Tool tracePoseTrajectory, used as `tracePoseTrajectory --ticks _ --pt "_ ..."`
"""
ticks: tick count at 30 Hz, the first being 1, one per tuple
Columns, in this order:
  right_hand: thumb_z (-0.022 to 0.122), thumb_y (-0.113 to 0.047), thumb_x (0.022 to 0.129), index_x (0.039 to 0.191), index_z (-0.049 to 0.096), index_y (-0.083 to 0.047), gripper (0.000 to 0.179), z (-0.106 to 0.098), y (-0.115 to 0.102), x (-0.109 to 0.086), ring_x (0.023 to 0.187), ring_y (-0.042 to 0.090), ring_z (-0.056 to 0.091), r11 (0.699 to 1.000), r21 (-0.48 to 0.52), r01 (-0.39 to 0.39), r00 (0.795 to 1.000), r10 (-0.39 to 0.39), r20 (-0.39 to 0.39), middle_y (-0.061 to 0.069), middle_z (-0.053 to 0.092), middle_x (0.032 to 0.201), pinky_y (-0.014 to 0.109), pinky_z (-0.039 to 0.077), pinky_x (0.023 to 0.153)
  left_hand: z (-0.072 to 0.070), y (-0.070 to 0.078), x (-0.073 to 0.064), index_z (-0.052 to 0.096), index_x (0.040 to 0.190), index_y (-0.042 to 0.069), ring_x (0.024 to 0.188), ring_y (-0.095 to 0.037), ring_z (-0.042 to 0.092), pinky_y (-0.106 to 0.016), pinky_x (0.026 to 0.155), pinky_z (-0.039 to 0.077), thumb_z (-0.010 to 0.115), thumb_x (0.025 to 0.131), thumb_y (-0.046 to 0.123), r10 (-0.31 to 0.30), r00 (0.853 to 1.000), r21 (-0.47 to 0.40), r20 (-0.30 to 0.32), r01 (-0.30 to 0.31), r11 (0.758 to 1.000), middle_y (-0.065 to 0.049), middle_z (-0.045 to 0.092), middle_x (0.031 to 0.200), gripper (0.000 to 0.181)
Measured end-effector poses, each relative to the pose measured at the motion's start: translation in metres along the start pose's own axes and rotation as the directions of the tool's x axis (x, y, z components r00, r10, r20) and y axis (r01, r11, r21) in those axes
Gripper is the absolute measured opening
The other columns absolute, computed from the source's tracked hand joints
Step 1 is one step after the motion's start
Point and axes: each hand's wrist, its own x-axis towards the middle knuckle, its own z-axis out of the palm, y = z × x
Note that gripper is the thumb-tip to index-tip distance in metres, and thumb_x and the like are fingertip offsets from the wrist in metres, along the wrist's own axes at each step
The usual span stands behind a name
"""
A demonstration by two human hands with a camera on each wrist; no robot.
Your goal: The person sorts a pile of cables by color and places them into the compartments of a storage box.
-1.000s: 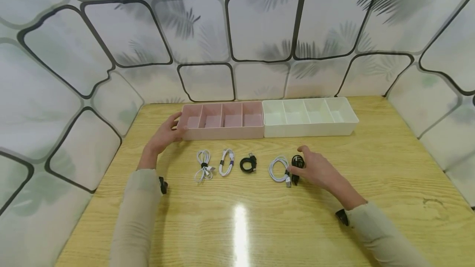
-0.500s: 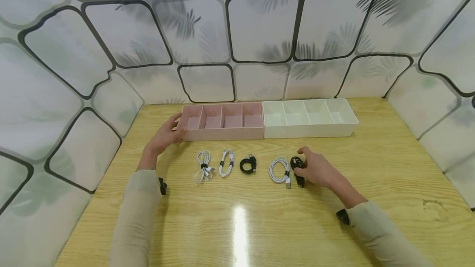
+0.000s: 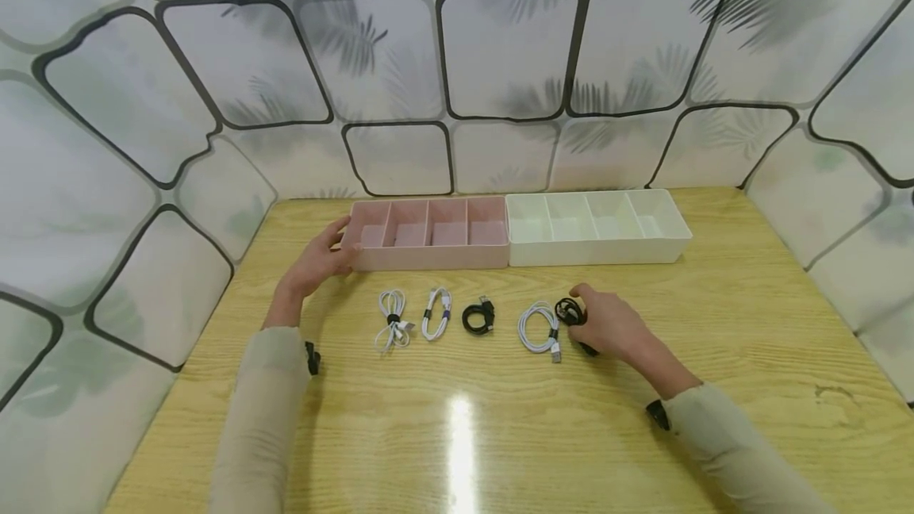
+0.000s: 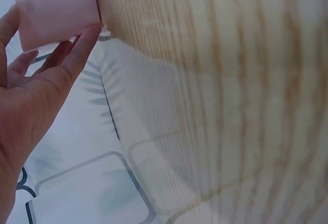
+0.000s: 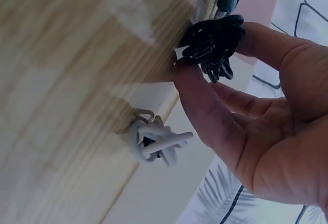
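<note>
A black bundled cable [image 3: 570, 311] is pinched between the thumb and fingers of my right hand [image 3: 610, 327], low over the table. In the right wrist view its black loops [image 5: 212, 44] show between thumb and fingertip. Just left of it lies a coiled white cable [image 3: 537, 327] with a dark tie. A tied pale cable bundle [image 5: 154, 141] rests below the fingers in the right wrist view; the head view hides it. My left hand [image 3: 317, 260] touches the left end of the pink divided box [image 3: 435, 258], its fingers fairly straight against it [image 4: 56, 14].
A white divided box [image 3: 600, 251] adjoins the pink one's right end. Further left lie a black coiled cable [image 3: 477, 316], a white looped cable [image 3: 436, 314] and a white tied cable [image 3: 393, 320]. A patterned curtain [image 3: 500, 54] surrounds the wooden table [image 3: 371, 435].
The black cable in my right hand has tilted, its lower end swinging right and its upper end slightly left. The right thumb has drawn back from the white coil. My left hand stays put.
</note>
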Motion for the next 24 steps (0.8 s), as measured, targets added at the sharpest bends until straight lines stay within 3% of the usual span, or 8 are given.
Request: tracePoseTrajectory --ticks 5,16,24 --pt "0.065 -0.007 0.083 0.134 0.050 0.007 0.055 -0.0010 -0.0021 -0.0001 0.091 0.036 0.068 0.999 -0.042 0.004 1.000 -0.005 -0.017 0.026 0.069 0.106 0.045 0.055 0.070 0.0002 0.0005 -0.0006 0.009 0.161 0.011 0.134 -0.044 0.040 -0.048 0.096 0.048 0.054 0.103 0.018 -0.002 1.000 0.005 0.005 0.001 1.000 -0.028 0.024 0.158 0.073" --pt "0.065 -0.008 0.084 0.128 0.055 0.009 0.048 -0.0008 0.0009 0.0020 0.093 0.035 0.067 0.999 -0.028 0.015 1.000 -0.015 -0.002 0.024 0.068 0.108 0.046 0.054 0.071 0.0002 -0.0007 -0.0002 0.011 0.161 0.010 0.132 -0.042 0.041 -0.041 0.091 0.050 0.055 0.103 0.018 0.007 1.000 -0.020 -0.001 -0.007 1.000 -0.028 0.026 0.157 0.073" --pt "0.068 -0.013 0.088 0.123 0.057 0.007 0.042 -0.0038 -0.0014 0.0045 0.087 0.028 0.066 0.998 0.053 0.026 1.000 -0.026 0.005 0.019 0.069 0.100 0.040 0.053 0.069 -0.0001 -0.0021 0.0005 0.012 0.161 0.014 0.134 -0.044 0.038 -0.056 0.099 0.044 0.054 0.104 0.019 0.011 1.000 -0.042 0.012 -0.010 0.999 -0.026 0.024 0.159 0.071"
